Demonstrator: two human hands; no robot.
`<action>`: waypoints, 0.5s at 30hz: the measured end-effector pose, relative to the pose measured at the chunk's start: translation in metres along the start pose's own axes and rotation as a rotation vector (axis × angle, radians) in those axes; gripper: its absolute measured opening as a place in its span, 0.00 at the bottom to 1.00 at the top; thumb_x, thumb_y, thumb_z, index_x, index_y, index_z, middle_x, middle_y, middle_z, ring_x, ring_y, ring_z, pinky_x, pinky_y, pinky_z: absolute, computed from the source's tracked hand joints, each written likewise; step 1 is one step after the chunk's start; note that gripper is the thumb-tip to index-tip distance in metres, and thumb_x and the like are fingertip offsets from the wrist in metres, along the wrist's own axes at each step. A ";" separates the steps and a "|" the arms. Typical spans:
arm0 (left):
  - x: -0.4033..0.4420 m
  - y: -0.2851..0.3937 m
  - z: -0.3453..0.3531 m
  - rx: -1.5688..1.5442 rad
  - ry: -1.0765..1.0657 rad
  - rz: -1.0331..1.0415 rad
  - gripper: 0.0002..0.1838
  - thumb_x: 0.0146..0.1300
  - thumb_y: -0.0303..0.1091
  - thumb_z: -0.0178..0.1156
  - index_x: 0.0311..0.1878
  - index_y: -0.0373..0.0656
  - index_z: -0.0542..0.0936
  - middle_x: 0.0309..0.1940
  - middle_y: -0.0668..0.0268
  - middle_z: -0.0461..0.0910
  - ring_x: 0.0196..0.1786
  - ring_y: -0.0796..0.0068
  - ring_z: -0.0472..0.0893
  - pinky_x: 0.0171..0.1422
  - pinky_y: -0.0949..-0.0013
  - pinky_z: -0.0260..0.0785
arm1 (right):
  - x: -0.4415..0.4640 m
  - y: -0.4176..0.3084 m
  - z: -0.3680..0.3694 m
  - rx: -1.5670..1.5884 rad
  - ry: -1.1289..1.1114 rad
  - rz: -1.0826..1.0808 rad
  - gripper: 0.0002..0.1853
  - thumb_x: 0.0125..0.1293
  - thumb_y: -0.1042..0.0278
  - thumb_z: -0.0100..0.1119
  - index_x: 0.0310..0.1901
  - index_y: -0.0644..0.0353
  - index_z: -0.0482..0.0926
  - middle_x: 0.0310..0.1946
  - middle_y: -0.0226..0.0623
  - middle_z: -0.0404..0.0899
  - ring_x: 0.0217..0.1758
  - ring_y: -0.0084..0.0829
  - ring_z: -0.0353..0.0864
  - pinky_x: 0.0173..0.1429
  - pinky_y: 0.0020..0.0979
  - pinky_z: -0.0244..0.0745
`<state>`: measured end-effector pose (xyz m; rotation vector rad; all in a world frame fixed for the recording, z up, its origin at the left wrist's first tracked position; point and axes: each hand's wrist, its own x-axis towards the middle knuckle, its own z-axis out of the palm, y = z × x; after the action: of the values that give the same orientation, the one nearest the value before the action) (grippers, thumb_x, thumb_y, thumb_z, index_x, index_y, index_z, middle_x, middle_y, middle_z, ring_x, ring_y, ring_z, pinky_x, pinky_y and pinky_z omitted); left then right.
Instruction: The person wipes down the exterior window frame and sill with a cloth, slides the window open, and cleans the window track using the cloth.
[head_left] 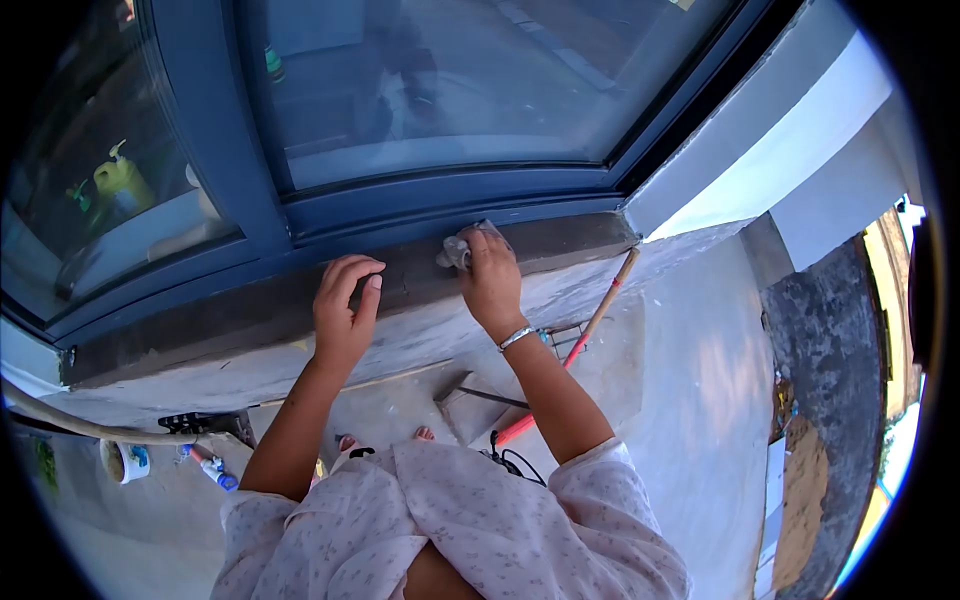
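Wad (455, 253) is resting on the sill (570, 240), right hand (492, 282) gripping it; left hand (343, 306) is curling loosely, seemingly empty, at sill's edge. I'm judging wiping underway, unable to tell what's left.

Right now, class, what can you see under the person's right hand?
Under the right hand, the edges of a crumpled grey wad show above the dark sill. The wad's middle and the sill beneath are covered.
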<state>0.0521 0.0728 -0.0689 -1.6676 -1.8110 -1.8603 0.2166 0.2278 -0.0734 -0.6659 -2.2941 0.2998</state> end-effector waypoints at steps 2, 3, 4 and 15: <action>-0.005 0.006 -0.013 0.017 0.008 0.013 0.07 0.66 0.23 0.62 0.46 0.37 0.83 0.45 0.57 0.83 0.51 0.56 0.82 0.58 0.60 0.73 | 0.002 -0.026 -0.010 0.068 -0.065 -0.049 0.18 0.58 0.81 0.62 0.51 0.59 0.76 0.45 0.43 0.83 0.52 0.47 0.82 0.57 0.44 0.75; -0.007 0.009 -0.021 0.034 0.016 0.028 0.07 0.66 0.23 0.62 0.46 0.37 0.83 0.45 0.57 0.83 0.52 0.56 0.82 0.59 0.60 0.73 | 0.004 -0.037 -0.017 0.453 -0.219 0.185 0.17 0.61 0.80 0.61 0.52 0.61 0.77 0.42 0.40 0.83 0.48 0.40 0.83 0.54 0.42 0.76; -0.010 0.012 -0.032 0.043 0.022 0.022 0.07 0.66 0.23 0.62 0.46 0.37 0.83 0.45 0.57 0.83 0.52 0.56 0.82 0.59 0.60 0.73 | 0.005 -0.041 -0.021 0.836 -0.378 0.422 0.15 0.64 0.80 0.60 0.53 0.63 0.77 0.39 0.37 0.83 0.44 0.34 0.83 0.50 0.39 0.77; -0.074 0.016 -0.122 0.214 0.082 -0.145 0.07 0.66 0.21 0.60 0.46 0.37 0.83 0.45 0.55 0.84 0.52 0.55 0.82 0.59 0.60 0.72 | 0.006 -0.011 0.014 -0.056 -0.026 0.114 0.17 0.59 0.76 0.65 0.52 0.59 0.80 0.52 0.49 0.82 0.60 0.56 0.77 0.65 0.50 0.71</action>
<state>0.0186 -0.0664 -0.0755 -1.4027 -2.0622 -1.6850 0.1987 0.2213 -0.0755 -0.8272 -2.3004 0.2998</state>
